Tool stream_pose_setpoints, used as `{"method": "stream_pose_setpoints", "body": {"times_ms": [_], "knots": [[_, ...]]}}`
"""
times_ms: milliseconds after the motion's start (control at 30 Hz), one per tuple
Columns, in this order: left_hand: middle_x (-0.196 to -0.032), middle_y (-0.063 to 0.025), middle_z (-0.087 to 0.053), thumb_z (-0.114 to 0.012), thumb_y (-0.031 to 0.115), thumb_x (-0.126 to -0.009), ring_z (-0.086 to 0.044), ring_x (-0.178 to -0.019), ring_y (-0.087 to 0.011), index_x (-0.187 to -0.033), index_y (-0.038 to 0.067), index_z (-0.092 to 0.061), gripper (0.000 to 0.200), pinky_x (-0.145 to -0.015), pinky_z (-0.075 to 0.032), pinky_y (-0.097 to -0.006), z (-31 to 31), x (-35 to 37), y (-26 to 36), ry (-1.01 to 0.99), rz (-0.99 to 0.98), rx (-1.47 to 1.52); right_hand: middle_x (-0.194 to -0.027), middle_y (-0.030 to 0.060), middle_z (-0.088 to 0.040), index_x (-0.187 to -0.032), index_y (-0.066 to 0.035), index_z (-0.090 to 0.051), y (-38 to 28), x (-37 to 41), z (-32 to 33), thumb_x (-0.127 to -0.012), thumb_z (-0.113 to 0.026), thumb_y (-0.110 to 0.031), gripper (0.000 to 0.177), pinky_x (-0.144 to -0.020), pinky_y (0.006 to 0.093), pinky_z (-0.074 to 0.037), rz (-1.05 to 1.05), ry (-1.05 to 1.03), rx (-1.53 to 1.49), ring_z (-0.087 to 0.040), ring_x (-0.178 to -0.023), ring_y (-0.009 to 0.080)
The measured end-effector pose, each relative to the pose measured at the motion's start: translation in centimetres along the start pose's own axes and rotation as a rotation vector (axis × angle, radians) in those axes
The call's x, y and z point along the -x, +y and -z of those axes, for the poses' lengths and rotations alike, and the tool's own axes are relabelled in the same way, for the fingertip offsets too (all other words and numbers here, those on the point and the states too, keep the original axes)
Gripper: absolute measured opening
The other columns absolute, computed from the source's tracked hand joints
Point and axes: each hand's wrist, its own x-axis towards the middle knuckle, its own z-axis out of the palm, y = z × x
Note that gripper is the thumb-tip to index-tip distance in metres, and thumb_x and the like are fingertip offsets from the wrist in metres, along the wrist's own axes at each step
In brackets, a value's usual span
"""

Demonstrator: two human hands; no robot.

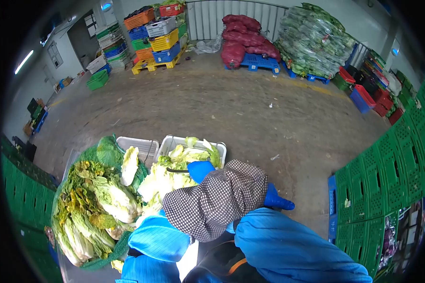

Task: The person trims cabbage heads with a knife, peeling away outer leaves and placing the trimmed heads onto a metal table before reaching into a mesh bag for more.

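My right hand (200, 171), in a blue glove below a checked sleeve (222, 198), is curled at the near edge of a white crate (223, 153). Beside it, a thin dark strip (177, 170) runs left over pale cabbage leaves; whether the hand grips this strip I cannot tell. Loose napa cabbage leaves (186, 154) fill the crate and pile up in front of it. My left hand is hidden behind the sleeve and my blue-clad knee (158, 238). On the left, several napa cabbages (115, 200), some with yellowed outer leaves, lie on a green mesh sack (106, 151).
Another white crate (137, 145) stands behind the sack. Stacked green crates (373, 184) rise close on my right, and others (26, 188) on the left. Across the concrete floor (198, 99) are red sacks (245, 37), wrapped greens (314, 42) and coloured crates (165, 40).
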Motion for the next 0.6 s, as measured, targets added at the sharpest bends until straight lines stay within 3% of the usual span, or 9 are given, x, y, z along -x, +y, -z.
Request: {"method": "stream_pose_setpoints", "body": {"times_ms": [133, 233, 333, 367, 433, 533, 600], "knots": [[-0.097, -0.0187, -0.064, -0.045, 0.065, -0.084, -0.061, -0.092, -0.0340, -0.097, 0.006, -0.065, 0.064, -0.085, -0.047, -0.0428, 0.5, 0.8, 0.7, 0.025, 0.007, 0.009, -0.088, 0.0141, -0.067, -0.091, -0.008, -0.066, 0.8, 0.8, 0.3, -0.078, -0.058, -0.021, 0.020, -0.067, 0.0422, -0.053, -0.033, 0.032, -0.013, -0.067, -0.080, 0.0308], [-0.096, -0.0187, -0.063, -0.044, 0.066, -0.084, -0.061, -0.091, -0.0336, -0.094, 0.006, -0.066, 0.065, -0.085, -0.047, -0.0427, 0.7, 2.1, 1.6, 0.165, -0.009, 0.009, -0.088, 0.0143, -0.067, -0.091, -0.009, -0.066, 2.3, 1.7, 0.9, -0.077, -0.058, -0.021, 0.020, -0.066, 0.0426, -0.053, -0.115, 0.089, -0.048, -0.067, -0.080, 0.0313], [-0.075, -0.0137, -0.059, -0.065, 0.037, -0.082, -0.058, -0.069, -0.0286, -0.078, 0.006, -0.062, 0.031, -0.064, -0.047, -0.0374, -1.3, 2.9, 2.2, 0.663, -0.264, -0.162, -0.093, 0.0164, -0.067, -0.093, -0.009, -0.066, 6.0, 2.5, 1.0, -0.084, -0.050, -0.027, 0.025, -0.069, 0.0452, -0.053, -0.360, 0.117, -0.171, -0.066, -0.082, 0.0330], [-0.075, -0.0141, -0.058, -0.067, 0.036, -0.080, -0.058, -0.070, -0.0288, -0.075, 0.006, -0.061, 0.031, -0.062, -0.045, -0.0383, -1.8, 2.8, 2.2, 0.717, -0.359, -0.161, -0.094, 0.0177, -0.067, -0.093, -0.008, -0.065, 7.2, 2.5, 0.9, -0.087, -0.047, -0.029, 0.029, -0.070, 0.0459, -0.052, -0.501, 0.130, -0.211, -0.066, -0.082, 0.0336], [-0.074, -0.0149, -0.056, -0.071, 0.034, -0.077, -0.057, -0.071, -0.0292, -0.071, 0.007, -0.059, 0.030, -0.059, -0.043, -0.0400, -2.9, 2.3, 2.1, 0.820, -0.550, -0.152, -0.095, 0.0213, -0.066, -0.094, -0.005, -0.065, 9.9, 2.4, 0.7, -0.088, -0.042, -0.030, 0.034, -0.071, 0.0464, -0.052, -0.733, 0.375, -0.338, -0.066, -0.083, 0.0355], [-0.073, -0.0125, -0.055, -0.075, 0.019, -0.070, -0.056, -0.066, -0.0278, -0.069, 0.006, -0.056, 0.022, -0.055, -0.039, -0.0380, -4.4, 1.7, 2.6, 1.049, -0.817, -0.029, -0.087, 0.0199, -0.065, -0.098, -0.005, -0.064, 12.3, 2.9, 2.6, -0.090, -0.040, -0.027, 0.034, -0.062, 0.0449, -0.051, -0.901, 0.472, -0.496, -0.064, -0.069, 0.0330], [-0.075, -0.0110, -0.056, -0.075, 0.014, -0.068, -0.057, -0.068, -0.0273, -0.069, 0.006, -0.056, 0.021, -0.056, -0.041, -0.0359, -2.1, 2.1, 0.6, 0.763, -1.098, -0.168, -0.080, 0.0171, -0.062, -0.099, -0.005, -0.064, 13.7, 2.7, 2.9, -0.091, -0.039, -0.027, 0.034, -0.058, 0.0429, -0.049, -0.999, 0.549, -0.638, -0.060, -0.064, 0.0302]]}}
